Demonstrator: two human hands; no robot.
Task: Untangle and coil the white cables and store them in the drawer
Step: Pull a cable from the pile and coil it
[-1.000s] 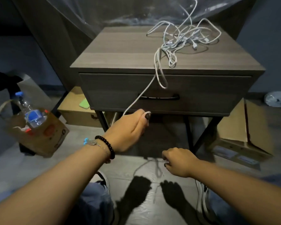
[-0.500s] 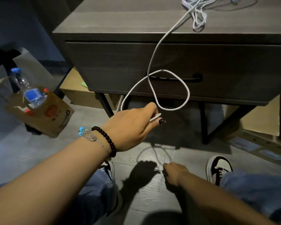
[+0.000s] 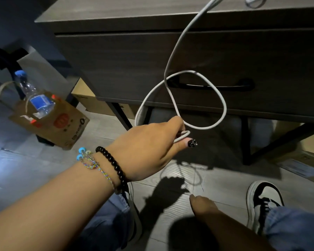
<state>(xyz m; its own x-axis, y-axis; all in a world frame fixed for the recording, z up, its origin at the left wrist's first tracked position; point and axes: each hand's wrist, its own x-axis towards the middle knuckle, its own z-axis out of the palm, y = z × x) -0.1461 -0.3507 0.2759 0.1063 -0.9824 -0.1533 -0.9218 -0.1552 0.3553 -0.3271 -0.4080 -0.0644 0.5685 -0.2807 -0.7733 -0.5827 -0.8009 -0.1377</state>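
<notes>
The left hand (image 3: 152,147) pinched the white cable (image 3: 223,105), which looped before the closed drawer (image 3: 134,66) and its handle (image 3: 212,86), then ran up over the nightstand's edge, cut off. The right hand (image 3: 203,203) hung low and shadowed, grip unclear. A bag (image 3: 62,127) with a bottle (image 3: 36,98) stood left; bare floor (image 3: 25,169) lay between.

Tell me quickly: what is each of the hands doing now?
Left hand: grips the thin white cable.
Right hand: fingers curled, dim and blurred; cannot tell if it holds anything.
</notes>
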